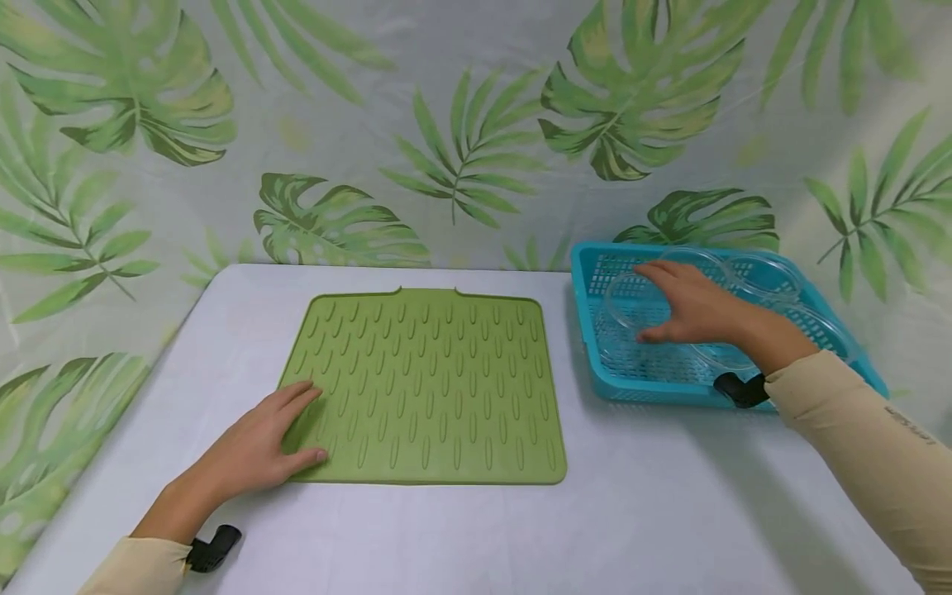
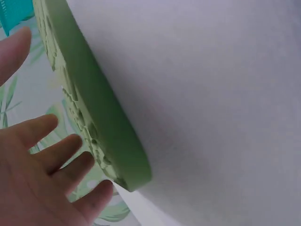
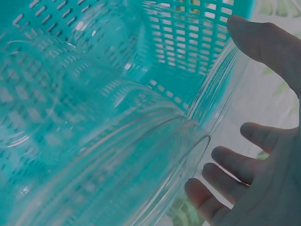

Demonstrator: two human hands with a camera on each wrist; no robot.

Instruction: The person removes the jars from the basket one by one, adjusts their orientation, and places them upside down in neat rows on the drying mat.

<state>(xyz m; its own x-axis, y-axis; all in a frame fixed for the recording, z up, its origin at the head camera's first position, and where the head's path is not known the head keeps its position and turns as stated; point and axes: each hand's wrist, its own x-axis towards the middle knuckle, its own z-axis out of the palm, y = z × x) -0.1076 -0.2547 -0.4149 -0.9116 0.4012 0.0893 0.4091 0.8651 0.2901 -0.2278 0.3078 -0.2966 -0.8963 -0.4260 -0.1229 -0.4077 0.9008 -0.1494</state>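
My right hand [image 1: 692, 306] hovers over a turquoise basket [image 1: 595, 364] at the right, fingers spread and thumb apart. Inside stand several clear, round-rimmed containers [image 1: 762, 277]. In the right wrist view, the thumb and fingers are near the rims of clear containers [image 3: 141, 155], and no grip shows. My left hand [image 1: 256, 442] is at the left edge of a green ridged mat [image 1: 424, 388], with its fingers loosely extended over it. In the left wrist view, the fingers spread beside the mat's thick edge [image 2: 103, 108]; whether they touch it I cannot tell.
A white-covered table [image 1: 476, 537] lies under the mat and basket. Behind it hangs a leaf-patterned cloth [image 1: 476, 132]. Each wrist carries a small black device [image 1: 214, 548] close to the sleeve.
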